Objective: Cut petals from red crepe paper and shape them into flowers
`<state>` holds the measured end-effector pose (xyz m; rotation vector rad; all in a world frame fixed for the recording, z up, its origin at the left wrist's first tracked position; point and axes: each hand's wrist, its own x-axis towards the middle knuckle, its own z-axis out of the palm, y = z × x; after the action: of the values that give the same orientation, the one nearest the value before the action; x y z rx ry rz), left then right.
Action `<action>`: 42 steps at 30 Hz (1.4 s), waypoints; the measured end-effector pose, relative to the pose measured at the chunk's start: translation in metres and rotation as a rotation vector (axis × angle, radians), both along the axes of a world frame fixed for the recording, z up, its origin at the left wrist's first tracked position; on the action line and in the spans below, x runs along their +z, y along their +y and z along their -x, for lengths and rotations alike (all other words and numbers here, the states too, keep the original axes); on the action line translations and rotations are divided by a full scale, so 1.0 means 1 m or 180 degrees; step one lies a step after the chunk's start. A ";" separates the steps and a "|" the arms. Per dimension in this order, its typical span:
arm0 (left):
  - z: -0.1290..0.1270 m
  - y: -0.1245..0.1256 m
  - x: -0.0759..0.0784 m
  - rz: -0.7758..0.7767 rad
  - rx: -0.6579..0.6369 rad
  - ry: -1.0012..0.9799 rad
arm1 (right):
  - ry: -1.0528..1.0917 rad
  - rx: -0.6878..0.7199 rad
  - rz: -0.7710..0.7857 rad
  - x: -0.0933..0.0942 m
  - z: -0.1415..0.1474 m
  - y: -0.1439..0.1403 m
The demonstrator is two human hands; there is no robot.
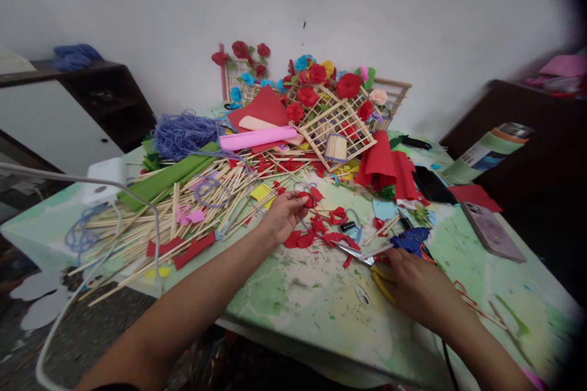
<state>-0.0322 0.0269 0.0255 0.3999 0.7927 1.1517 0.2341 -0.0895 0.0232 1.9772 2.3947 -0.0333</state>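
Note:
Above the middle of the table my left hand (287, 215) pinches a small round red paper piece (310, 199) between thumb and fingertips. Just below it lie loose red paper petals (300, 239) and scraps. On the right, the fingers of my right hand (415, 284) are closed around the yellow handles of a pair of scissors (383, 284). The blades point left, towards the petals, and lie low over the table. A blue glue gun (411, 241) sits right beyond the right hand, partly hidden by it. A small black cap (348, 226) is close to the scissor tips.
Thin wooden sticks (183, 214) are heaped on the left, with blue yarn (186, 134) behind. Stick lattices (337, 134) with paper flowers lean at the wall. A bottle (488, 153) and a phone (491, 232) are on the right. A white cable (153, 214) crosses the left side.

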 end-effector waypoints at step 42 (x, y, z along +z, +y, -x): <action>-0.006 -0.009 0.000 -0.0692 -0.0308 0.0185 | 0.1437 0.0010 -0.0646 -0.003 0.076 0.040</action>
<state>-0.0262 0.0176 0.0256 0.6484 0.6926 1.1433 0.1584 -0.0494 0.0198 2.2593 2.7665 -0.2759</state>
